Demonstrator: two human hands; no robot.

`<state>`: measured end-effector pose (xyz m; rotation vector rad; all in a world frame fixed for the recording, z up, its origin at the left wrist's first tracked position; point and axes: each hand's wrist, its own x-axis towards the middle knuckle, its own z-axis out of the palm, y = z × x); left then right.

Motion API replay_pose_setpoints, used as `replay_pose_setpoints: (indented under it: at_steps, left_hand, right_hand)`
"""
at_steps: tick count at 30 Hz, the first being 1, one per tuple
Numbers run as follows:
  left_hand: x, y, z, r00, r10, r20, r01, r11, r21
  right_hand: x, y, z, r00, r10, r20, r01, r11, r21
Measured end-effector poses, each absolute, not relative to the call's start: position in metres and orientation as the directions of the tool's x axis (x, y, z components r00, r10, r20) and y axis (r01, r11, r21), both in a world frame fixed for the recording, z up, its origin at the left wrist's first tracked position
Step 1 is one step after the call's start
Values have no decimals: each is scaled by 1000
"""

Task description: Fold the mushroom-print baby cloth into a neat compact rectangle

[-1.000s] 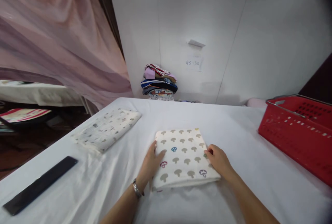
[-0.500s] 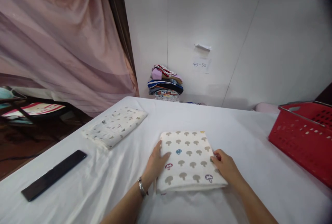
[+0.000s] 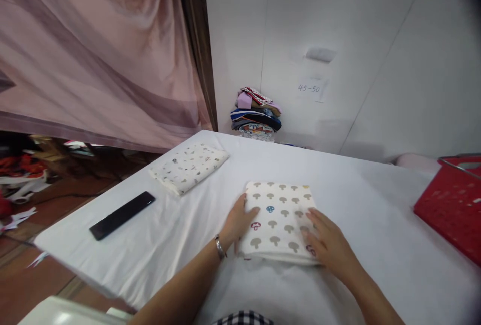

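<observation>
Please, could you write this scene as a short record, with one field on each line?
left hand: at the left edge of the mushroom-print cloth, thumb on top
right hand: fingers spread over that cloth's right side
second cloth: lying folded farther left on the white table cover
black flat object: left, nearer than second cloth
red basket: far right, cut off by the frame
paper on wall: reads "45-50"

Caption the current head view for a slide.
Left hand and right hand touch a folded mushroom-print cloth on a white table.
</observation>
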<state>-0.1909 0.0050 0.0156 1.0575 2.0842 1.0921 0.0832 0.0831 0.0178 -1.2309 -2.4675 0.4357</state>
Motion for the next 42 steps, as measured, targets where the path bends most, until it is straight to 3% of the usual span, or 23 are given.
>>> replay_pose_setpoints:
  at_steps: [4, 9, 13, 16, 19, 27, 33, 37, 40, 42]
  left_hand:
    - [-188, -7, 21, -518, 844, -140, 395, 381, 836]
    - [-174, -33, 13, -485, 872, -62, 463, 316, 828]
    - [-160, -52, 2, -424, 906, 0, 567, 265, 780]
    - [-157, -62, 2, -391, 920, -5, 604, 261, 753]
    - [-164, -65, 9, -348, 937, 34, 680, 227, 697]
    - [-176, 4, 37, -195, 922, 335, 896, 29, 443]
    - [-169, 54, 15, -164, 957, 241, 970, 112, 214]
    - [-173, 54, 0, -129, 948, 289, 985, 88, 149]
    - [-174, 51, -1, -129, 947, 295, 986, 90, 140]
    - [-173, 51, 1, -135, 950, 281, 985, 99, 138]
  right_hand:
    - [81, 75, 9, -656, 755, 19, 710, 625, -324]
    - [81, 61, 22, -716, 681, 149, 643, 728, -239]
    - [74, 50, 13, -819, 566, 96, 531, 811, -247]
    - [76, 50, 4, -833, 552, 45, 519, 807, -282]
    - [83, 54, 11, -816, 576, 37, 537, 782, -316]
    - [29, 90, 46, -739, 656, 154, 595, 743, -306]
    - [-3, 144, 30, -592, 806, 28, 781, 581, -228]
    - [2, 155, 11, -555, 832, 15, 806, 542, -239]
    - [3, 158, 7, -563, 826, 30, 786, 545, -292]
    - [7, 164, 10, -544, 838, 35, 755, 507, -416]
